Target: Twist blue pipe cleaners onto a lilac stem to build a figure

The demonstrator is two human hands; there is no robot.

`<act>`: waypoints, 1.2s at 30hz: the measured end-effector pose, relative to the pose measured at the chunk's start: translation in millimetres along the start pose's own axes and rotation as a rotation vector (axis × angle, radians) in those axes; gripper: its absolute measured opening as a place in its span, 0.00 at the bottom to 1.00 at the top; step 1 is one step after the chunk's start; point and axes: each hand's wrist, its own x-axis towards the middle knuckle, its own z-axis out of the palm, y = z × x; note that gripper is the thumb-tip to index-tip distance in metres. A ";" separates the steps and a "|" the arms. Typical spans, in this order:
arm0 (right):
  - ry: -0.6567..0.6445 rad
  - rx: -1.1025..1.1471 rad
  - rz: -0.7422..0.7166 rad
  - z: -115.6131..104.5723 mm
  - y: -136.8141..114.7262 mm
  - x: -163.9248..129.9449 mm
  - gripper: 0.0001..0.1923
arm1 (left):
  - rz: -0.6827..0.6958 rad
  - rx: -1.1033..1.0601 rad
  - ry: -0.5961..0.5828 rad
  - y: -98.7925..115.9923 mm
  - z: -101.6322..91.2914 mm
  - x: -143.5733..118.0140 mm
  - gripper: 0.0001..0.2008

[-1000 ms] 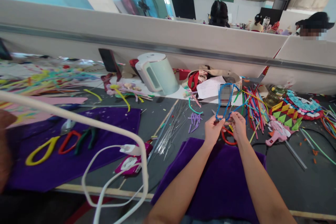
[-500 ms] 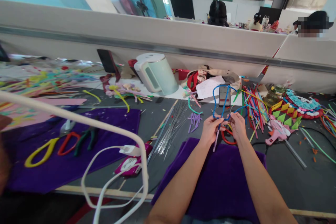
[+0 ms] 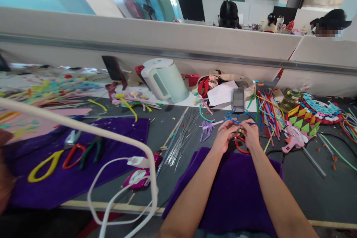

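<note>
The left hand point(image 3: 224, 135) and the right hand point(image 3: 251, 134) are seen close together just beyond the far edge of the purple cloth point(image 3: 231, 189). Both are curled nearly closed, fingertips pinched on a blue pipe cleaner point(image 3: 237, 117) that is stretched low and flat between and beyond them (the exact grip of each finger cannot be told; the spot is small and blurred). A lilac stem point(image 3: 216, 122) is seen running leftward from the left hand; whether it is held cannot be told.

Red-handled pliers point(image 3: 241, 147) are lying under the hands, at the cloth's far edge. A scatter of short purple cuttings point(image 3: 205, 126) is noted beyond the cloth's far left corner, with a bundle of thin wires point(image 3: 181, 134) left of that. A pink glue gun point(image 3: 292, 142) is lying off the cloth's far right corner, and a sheaf of coloured pipe cleaners point(image 3: 269, 111) beyond it. A phone point(image 3: 238, 100) is propped up directly beyond the hands, and a pale green kettle point(image 3: 164, 80) is standing well to the left of it. A white cable point(image 3: 122, 189) is looped left of the cloth.
</note>
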 end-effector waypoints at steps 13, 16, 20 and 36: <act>-0.044 -0.378 -0.284 9.5 -6.4 -14.3 0.06 | -0.033 -0.045 0.209 -2.9 -9.5 6.8 0.09; -0.043 -0.349 -0.247 9.2 -4.7 -14.2 0.08 | -0.046 -0.097 0.224 -0.8 -8.5 5.9 0.08; -0.050 -0.206 -0.124 8.1 -0.9 -11.3 0.10 | -0.082 -0.147 0.190 0.2 -8.2 5.0 0.09; -0.094 0.066 0.101 5.1 2.4 -5.1 0.12 | -0.114 -0.076 0.153 2.7 -6.2 1.7 0.10</act>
